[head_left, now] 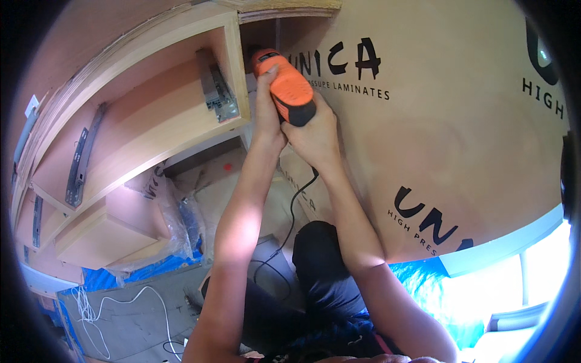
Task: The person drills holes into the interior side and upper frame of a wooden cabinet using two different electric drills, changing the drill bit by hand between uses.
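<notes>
Both my arms reach forward to an orange and black corded power drill, held up by the cabinet's right end. My left hand wraps its left side, the thumb lying along the orange casing. Around the grip below the black rear end, my right hand is closed; its fingers are partly hidden. The drill's front end points away into a dark recess beside the wooden cabinet frame, so its tip cannot be made out. A black cord hangs down from beneath my right hand.
A large brown-covered panel stands close on my right. Metal drawer runners are fixed inside the open cabinet at left. Below it sits a wooden box by plastic wrap. White cable and blue sheeting lie on the floor.
</notes>
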`<state>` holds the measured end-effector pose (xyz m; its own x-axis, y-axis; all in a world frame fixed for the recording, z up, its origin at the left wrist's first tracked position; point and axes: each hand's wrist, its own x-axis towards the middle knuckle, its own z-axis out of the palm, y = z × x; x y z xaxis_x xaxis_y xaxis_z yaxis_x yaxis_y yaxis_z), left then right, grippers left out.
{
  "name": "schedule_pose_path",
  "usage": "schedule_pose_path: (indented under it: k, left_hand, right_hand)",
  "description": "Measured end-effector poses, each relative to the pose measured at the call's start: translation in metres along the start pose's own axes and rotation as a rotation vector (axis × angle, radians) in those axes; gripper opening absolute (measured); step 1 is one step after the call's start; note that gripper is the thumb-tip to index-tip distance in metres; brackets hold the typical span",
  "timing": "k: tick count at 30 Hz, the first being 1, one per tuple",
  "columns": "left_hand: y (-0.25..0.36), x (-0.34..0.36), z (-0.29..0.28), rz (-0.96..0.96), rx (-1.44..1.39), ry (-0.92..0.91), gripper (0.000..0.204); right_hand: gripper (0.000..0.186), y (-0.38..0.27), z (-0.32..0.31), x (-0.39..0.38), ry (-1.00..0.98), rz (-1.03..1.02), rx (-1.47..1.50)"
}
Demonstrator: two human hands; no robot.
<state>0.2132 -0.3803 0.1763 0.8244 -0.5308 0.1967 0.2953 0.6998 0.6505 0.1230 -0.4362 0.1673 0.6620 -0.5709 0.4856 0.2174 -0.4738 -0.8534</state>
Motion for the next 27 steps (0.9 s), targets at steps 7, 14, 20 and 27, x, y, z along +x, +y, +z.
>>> schedule_pose_path:
  k: [7,14,20,27]
  left_hand:
    - [0.002,-0.003,0.012,0.012,-0.005,0.031,0.045]
    - [-0.002,0.0,0.001,-0.004,-0.023,-0.009,0.049]
    - [-0.005,-0.001,0.007,0.027,0.003,-0.001,0.048]
    - [-0.003,0.005,0.0,0.051,-0.037,-0.028,0.043]
  right_hand:
    - [0.07,-0.006,-0.006,0.004,-0.011,-0.034,-0.051]
    - [0.07,0.001,-0.001,0.002,-0.008,-0.055,-0.044]
    - [0.07,0.002,-0.003,0.002,-0.003,-0.018,-0.017]
    - [0.071,-0.007,-0.002,0.004,0.004,-0.022,-0.059]
